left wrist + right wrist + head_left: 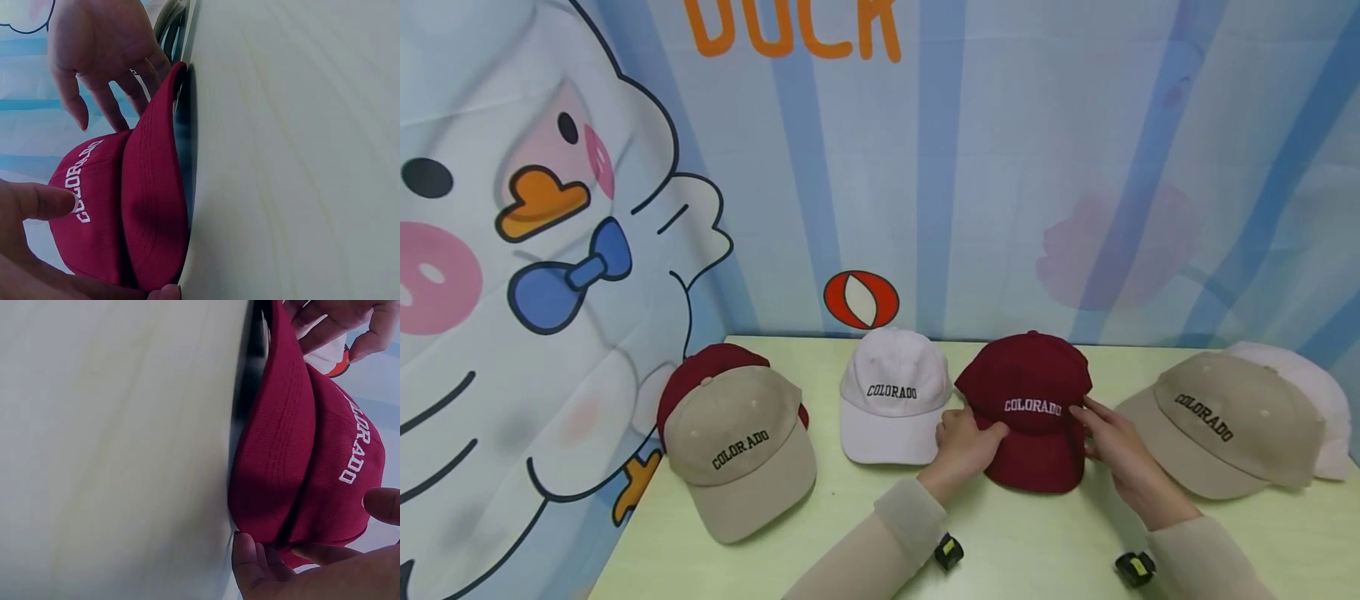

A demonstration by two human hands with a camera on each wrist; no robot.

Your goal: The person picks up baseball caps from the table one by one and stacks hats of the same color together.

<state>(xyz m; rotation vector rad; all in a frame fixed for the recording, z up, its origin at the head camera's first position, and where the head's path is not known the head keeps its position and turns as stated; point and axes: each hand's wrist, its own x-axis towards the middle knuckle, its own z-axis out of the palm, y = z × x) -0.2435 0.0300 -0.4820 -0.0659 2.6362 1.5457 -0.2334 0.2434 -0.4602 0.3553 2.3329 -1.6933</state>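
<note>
A dark red cap with white COLORADO lettering sits on the table, brim toward the front, a hand on each side of it. My left hand is at its left side, thumb reaching across its front. Along the right edge lie the fingers of my right hand, fairly straight. The left wrist view shows the left fingertips beside the brim. In the right wrist view, the right fingertips touch the brim's edge, with the thumb near the crown. Both hands look loose rather than gripping.
Left of the red cap stands a white cap. A beige cap overlaps another red cap at far left. Another beige cap partly covers a white cap on the right. A printed cloth hangs behind the table.
</note>
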